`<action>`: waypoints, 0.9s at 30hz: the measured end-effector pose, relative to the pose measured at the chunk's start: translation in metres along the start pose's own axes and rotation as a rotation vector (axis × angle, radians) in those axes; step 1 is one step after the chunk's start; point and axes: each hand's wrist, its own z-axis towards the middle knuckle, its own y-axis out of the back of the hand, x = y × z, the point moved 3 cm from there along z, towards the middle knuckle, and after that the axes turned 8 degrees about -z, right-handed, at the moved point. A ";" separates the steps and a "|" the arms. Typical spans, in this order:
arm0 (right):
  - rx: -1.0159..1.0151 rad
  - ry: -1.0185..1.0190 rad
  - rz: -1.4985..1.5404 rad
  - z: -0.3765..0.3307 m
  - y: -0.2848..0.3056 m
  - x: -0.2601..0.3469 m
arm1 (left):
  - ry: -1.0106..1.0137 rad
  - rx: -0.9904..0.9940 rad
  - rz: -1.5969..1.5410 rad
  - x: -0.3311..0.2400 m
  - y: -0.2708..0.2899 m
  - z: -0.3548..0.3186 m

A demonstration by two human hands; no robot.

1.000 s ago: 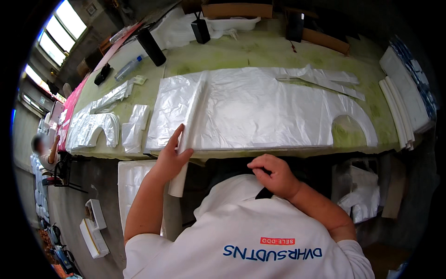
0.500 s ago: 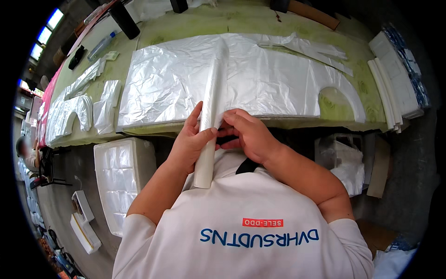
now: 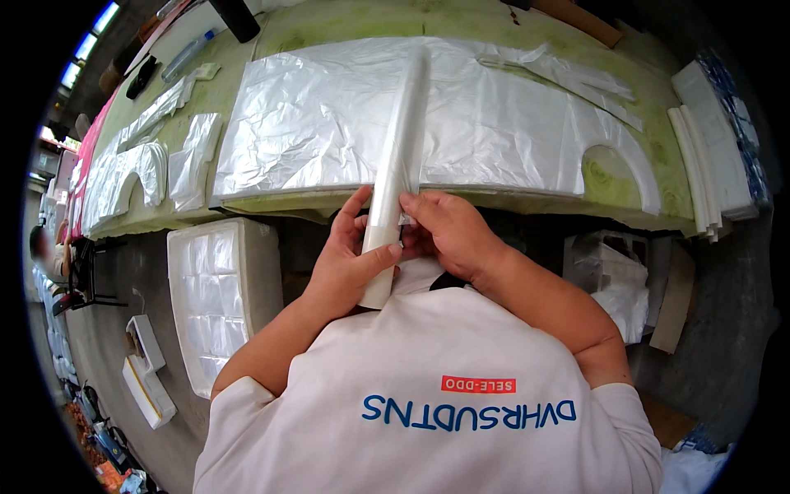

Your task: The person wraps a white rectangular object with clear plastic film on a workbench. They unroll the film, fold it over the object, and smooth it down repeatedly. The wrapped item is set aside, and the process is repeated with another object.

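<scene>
A long roll of clear plastic bags (image 3: 398, 148) lies lengthwise before me, its far part over the table and its near end by my shirt. My left hand (image 3: 350, 262) is wrapped round the near part, thumb on top. At the roll's right side, my right hand (image 3: 454, 235) pinches its plastic edge between thumb and fingers; some of those fingers are hidden behind the roll. Beneath the roll, flat stacks of shiny plastic sheeting (image 3: 317, 123) spread to both sides. The right stack (image 3: 502, 140) has a curved cut-out at its end.
The table (image 3: 329, 202) has a green cover. More cut plastic pieces (image 3: 193, 160) and a bottle (image 3: 188, 56) are at left; white rolls (image 3: 695, 169) stand at right. Below are a bin of plastic packs (image 3: 210, 296) and a plastic-filled container (image 3: 609, 280). Someone sits far left.
The view has shifted, so the table appears higher. My left thumb still lies across the roll, and my right hand has closed in against its edge. Both hands keep their hold.
</scene>
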 end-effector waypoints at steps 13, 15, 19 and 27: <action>-0.204 0.143 0.059 -0.015 0.014 0.021 | 0.040 0.018 -0.201 0.006 -0.038 0.024; -0.201 0.140 0.074 -0.018 0.017 0.020 | 0.049 0.072 -0.207 0.004 -0.042 0.024; -0.112 0.180 0.226 -0.023 0.024 0.019 | 0.031 0.140 -0.148 0.010 -0.044 0.029; -0.224 0.277 0.017 -0.015 0.033 0.017 | 0.032 0.281 0.128 0.008 -0.052 0.032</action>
